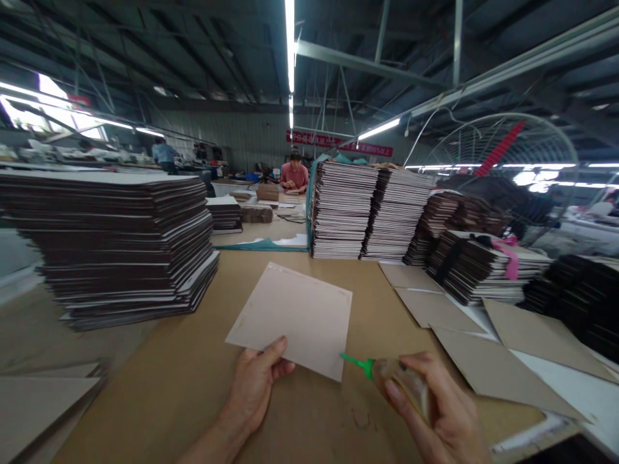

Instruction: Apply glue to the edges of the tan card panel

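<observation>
A pale square cardboard sheet [294, 319] lies tilted on the brown table [193, 374]. My left hand [254, 386] pinches its near edge, thumb on top. My right hand [438, 412] is wrapped round a small clear glue bottle [396, 377] with a green nozzle. The nozzle tip points left and sits right at the sheet's near right corner.
A tall stack of dark-edged boards [116, 245] stands at the left, and more stacks [367, 209] stand behind and to the right. Grey card pieces [449, 316] lie scattered at the right. A person in pink [294, 174] sits at a far table.
</observation>
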A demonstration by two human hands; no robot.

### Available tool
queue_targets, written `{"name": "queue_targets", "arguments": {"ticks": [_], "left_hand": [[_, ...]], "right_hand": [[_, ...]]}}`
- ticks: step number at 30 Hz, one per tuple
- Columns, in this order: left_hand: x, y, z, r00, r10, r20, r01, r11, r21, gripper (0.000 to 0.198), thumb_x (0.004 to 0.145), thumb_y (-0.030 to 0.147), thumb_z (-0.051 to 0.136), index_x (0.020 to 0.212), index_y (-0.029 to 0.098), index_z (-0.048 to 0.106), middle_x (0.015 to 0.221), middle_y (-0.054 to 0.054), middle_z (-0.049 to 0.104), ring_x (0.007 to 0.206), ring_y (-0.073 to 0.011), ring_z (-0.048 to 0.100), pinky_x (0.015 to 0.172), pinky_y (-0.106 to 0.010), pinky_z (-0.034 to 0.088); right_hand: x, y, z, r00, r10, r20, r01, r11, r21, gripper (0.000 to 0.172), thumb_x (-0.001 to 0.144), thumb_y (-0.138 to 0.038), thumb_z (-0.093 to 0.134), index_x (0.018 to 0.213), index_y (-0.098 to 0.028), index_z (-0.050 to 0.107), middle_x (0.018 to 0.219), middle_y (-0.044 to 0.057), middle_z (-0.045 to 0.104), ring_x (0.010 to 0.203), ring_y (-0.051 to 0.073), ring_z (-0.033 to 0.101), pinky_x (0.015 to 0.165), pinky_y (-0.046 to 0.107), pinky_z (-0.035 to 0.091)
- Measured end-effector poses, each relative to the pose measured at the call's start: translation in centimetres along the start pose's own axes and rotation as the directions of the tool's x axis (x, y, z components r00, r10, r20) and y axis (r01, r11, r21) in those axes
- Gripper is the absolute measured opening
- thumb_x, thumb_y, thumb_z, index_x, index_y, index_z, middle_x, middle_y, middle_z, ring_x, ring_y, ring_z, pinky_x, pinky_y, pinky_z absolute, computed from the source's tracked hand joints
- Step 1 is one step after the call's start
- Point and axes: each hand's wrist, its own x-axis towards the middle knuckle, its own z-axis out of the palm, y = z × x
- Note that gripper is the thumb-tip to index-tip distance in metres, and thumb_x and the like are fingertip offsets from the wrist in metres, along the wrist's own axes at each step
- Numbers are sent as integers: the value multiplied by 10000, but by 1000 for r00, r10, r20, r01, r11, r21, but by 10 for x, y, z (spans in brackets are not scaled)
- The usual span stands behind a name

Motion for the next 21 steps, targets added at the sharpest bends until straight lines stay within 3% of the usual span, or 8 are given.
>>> {"name": "queue_targets", "arguments": {"ticks": [3, 7, 14, 21], "left_hand": [[1, 0, 1, 1000, 6, -13, -6, 1000, -4, 367, 632, 272, 851, 915, 137, 660, 838, -31, 699, 694, -164, 626, 528, -251, 574], [1, 0, 1, 1000, 4, -29, -4, 1000, 0, 365, 618, 279, 855, 894, 134, 664, 825, -31, 699, 680, -162, 624, 527, -253, 576], [-1, 2, 3, 1000, -2, -9, 2, 1000, 7, 361, 602, 277, 862, 872, 127, 677, 807, -40, 706, 658, -162, 629, 514, -246, 571], [-1, 2, 3, 1000, 10, -17, -10, 1000, 10, 383, 618, 297, 850, 913, 125, 677, 858, -55, 712, 682, -173, 636, 522, -257, 575]], "right_hand": [[-3, -1, -1, 1000, 11, -2, -11, 1000, -13, 258, 980, -460, 531, 1049, -212, 540, 990, 69, 559, 861, 222, 571, 696, 286, 476], [-8, 0, 0, 995, 1, 99, -2, 1000, 13, 243, 998, -448, 498, 1062, -216, 533, 986, 68, 559, 857, 209, 570, 685, 273, 472], [3, -5, -2, 1000, 28, -12, -28, 1000, 3, 240, 984, -438, 544, 1075, -217, 523, 1013, 60, 545, 900, 219, 559, 747, 296, 467], [-9, -3, 4, 998, -42, 41, 42, 999, 3, 228, 1001, -443, 499, 1079, -229, 520, 1010, 51, 556, 876, 198, 587, 704, 257, 488]]}}
